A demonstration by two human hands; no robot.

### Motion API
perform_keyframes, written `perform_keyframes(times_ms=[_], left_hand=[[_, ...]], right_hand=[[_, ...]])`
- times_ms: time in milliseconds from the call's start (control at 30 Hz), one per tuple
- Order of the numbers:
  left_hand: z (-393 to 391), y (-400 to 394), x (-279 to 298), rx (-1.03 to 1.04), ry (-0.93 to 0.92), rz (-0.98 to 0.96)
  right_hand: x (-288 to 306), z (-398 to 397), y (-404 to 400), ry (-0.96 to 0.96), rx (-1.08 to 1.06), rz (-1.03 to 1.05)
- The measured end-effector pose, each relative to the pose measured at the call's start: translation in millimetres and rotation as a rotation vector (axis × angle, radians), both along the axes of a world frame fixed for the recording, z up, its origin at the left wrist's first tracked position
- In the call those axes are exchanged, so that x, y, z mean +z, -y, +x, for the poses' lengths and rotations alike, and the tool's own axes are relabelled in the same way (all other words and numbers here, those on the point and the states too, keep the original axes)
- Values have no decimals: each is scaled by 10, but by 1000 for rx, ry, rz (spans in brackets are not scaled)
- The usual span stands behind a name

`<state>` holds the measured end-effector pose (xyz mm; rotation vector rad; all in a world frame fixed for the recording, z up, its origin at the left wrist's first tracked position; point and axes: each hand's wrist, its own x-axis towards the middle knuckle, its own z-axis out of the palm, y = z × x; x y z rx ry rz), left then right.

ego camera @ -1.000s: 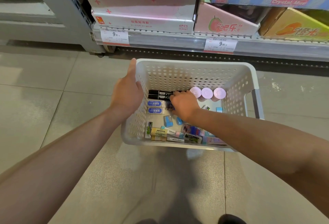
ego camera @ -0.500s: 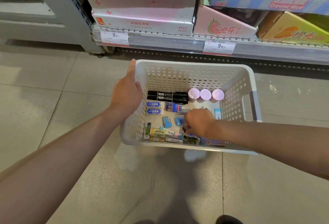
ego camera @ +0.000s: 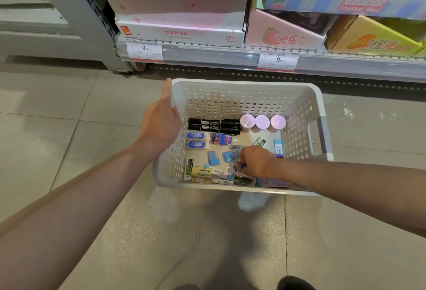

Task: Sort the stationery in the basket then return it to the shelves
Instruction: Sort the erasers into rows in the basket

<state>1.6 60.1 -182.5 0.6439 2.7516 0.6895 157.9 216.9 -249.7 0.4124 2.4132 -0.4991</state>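
A white perforated basket point(ego camera: 242, 103) is held above the tiled floor. My left hand point(ego camera: 161, 121) grips its left rim. Inside lie two black markers point(ego camera: 213, 125), three pink-capped pots point(ego camera: 261, 122), two blue-labelled erasers point(ego camera: 196, 140), small blue sharpeners point(ego camera: 214, 158) and several wrapped erasers point(ego camera: 201, 172) along the near wall. My right hand point(ego camera: 253, 160) reaches down into the near right part of the basket, fingers pinched on a small clear-wrapped packet point(ego camera: 236, 168) with a purple picture.
A shop shelf point(ego camera: 230, 56) with price tags runs behind the basket, carrying pink, blue and yellow display boxes point(ego camera: 184, 13). A grey upright post point(ego camera: 76, 20) stands at the left. Tiled floor lies below. A dark shoe tip point(ego camera: 295, 284) shows at the bottom edge.
My right hand moved from the markers at the basket's back towards the near side and closed its fingers on a small packet. The left hand kept its hold on the rim.
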Motion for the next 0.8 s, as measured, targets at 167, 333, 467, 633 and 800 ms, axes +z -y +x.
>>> perform_keyframes(times_ms=[167, 333, 467, 633, 800], left_hand=[[4, 12, 15, -5, 2, 2], [-1, 6, 12, -8, -5, -7], [-13, 8, 3, -4, 5, -5], [-14, 5, 2, -16, -13, -19], [-12, 10, 16, -3, -7, -31]], right_hand=[[13, 48, 20, 28, 2, -22], [135, -58, -73, -88, -41, -122], [138, -198, -74, -253, 66, -313], [68, -339, 110, -194, 262, -373], [-6, -364, 163, -159, 530, -144]])
